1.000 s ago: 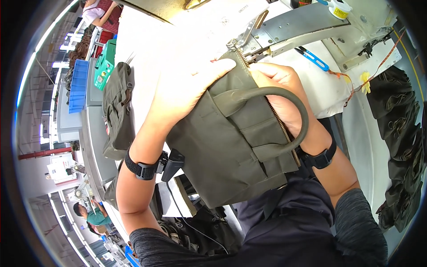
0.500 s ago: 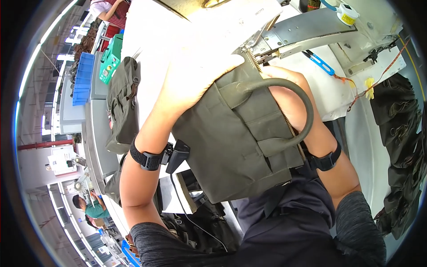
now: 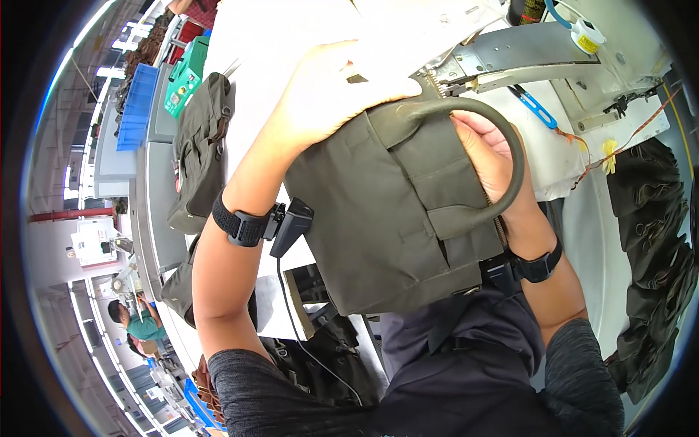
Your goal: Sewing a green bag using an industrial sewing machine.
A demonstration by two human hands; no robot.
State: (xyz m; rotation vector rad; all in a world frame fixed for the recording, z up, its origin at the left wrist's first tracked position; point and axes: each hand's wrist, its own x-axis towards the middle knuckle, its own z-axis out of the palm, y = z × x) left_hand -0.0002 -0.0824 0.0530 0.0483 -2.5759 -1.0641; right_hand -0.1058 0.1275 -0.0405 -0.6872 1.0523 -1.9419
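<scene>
An olive-green fabric bag with a curved tube handle lies tilted in front of me. A metal zipper runs along its right side, up toward a sewing machine arm. My left hand grips the bag's upper left edge, thumb stretched over the top; glare washes out part of the fingers. At the zippered side, my right hand closes on the bag's edge, its fingers curled and seen through the handle loop. The bag's far end sits beside the machine's working end, where detail is hard to make out.
A blue cutter-like tool rests on the white table beside the machine. Another olive bag lies at left, near a green box and a blue bin. Several dark bags hang at right. A co-worker is at far left.
The bag and my left hand have shifted slightly up the view. My right hand has turned, and its curled fingers now show at the zippered edge inside the handle loop.
</scene>
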